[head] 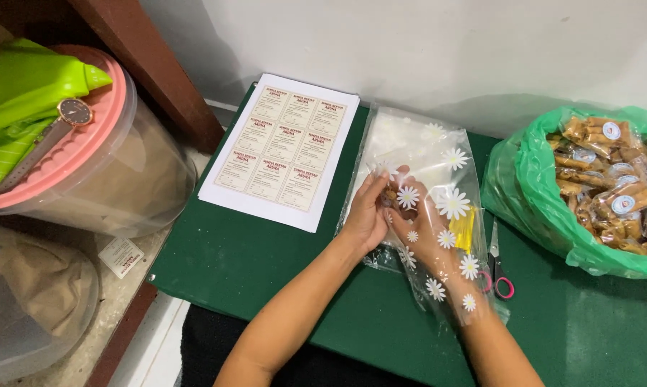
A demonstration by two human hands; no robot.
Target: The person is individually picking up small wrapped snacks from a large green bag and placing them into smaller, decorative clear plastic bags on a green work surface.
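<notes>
- Clear daisy-printed bag (pixel 449 204) sleeves the right hand (pixel 427 233), whose fingers pinch a brown snack roll (pixel 389 194) inside it.
- Left hand (pixel 366 215) grips the bag's outside there, steadying it over the green counter (pixel 251 265).
- Label sheet (pixel 284 147) and scissors (pixel 497 269) lie within reach.

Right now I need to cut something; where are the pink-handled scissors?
The pink-handled scissors lie on the green table, between the right hand and the green plastic bag of snacks.

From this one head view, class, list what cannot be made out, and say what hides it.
- Right hand: inside the daisy-print clear bag; the film blurs its fingers.
- Item between the fingertips of the left hand: too small to identify.
- Scissors: partly under the bag.
- Green bag of packed snacks: cut off by the right edge.
</notes>
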